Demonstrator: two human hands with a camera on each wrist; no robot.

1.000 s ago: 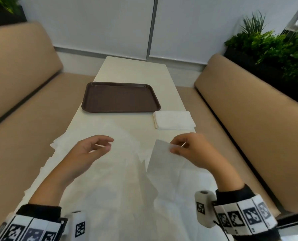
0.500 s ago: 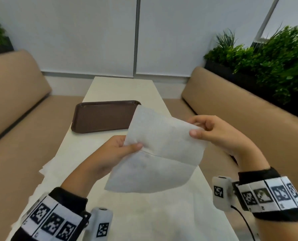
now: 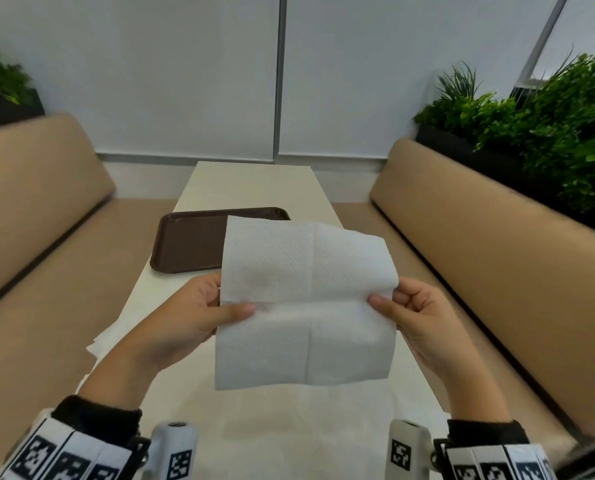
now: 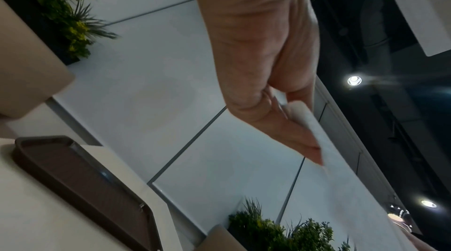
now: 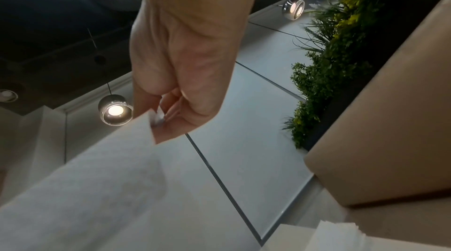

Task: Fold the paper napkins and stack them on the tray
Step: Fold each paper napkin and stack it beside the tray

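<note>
I hold one white paper napkin [image 3: 306, 299] spread out in the air above the table, its fold creases showing as a cross. My left hand [image 3: 199, 313] pinches its left edge at the middle crease, thumb in front. My right hand [image 3: 407, 310] pinches the right edge at the same height. The left wrist view shows the left hand [image 4: 280, 112] with the napkin's edge [image 4: 314, 135] between thumb and fingers; the right wrist view shows the right hand [image 5: 180, 100] pinching the napkin [image 5: 97, 187]. The brown tray [image 3: 188, 244] lies behind the napkin, nothing visible on its uncovered part.
Several unfolded napkins [image 3: 289, 420] lie spread over the near part of the long white table [image 3: 254, 185]. Tan benches [image 3: 497, 271] run along both sides, with green plants [image 3: 549, 116] behind them. A white stack's corner [image 5: 341, 236] shows in the right wrist view.
The right hand picked a napkin off the table, the left hand took its other edge, and both hands raised it and spread it flat and level in front of the tray.
</note>
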